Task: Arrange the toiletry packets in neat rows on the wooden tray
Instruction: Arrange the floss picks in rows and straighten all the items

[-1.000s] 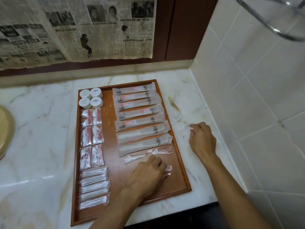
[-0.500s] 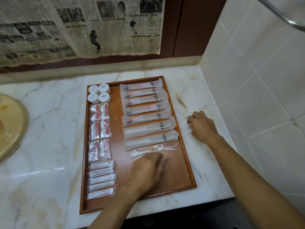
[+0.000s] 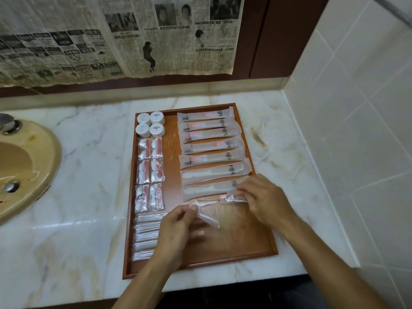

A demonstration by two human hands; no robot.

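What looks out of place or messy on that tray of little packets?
The clear plastic packets near both hands lie crooked and crumpled, unlike the straight rows above. The left hand and right hand pinch them. The lowest long packets slant slightly. A brownish stain marks the marble counter right of the wooden tray.

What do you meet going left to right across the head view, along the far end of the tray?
Sink → marble counter → round white containers → bare strip of wooden tray → long paper packets → stained counter patch → tiled wall.
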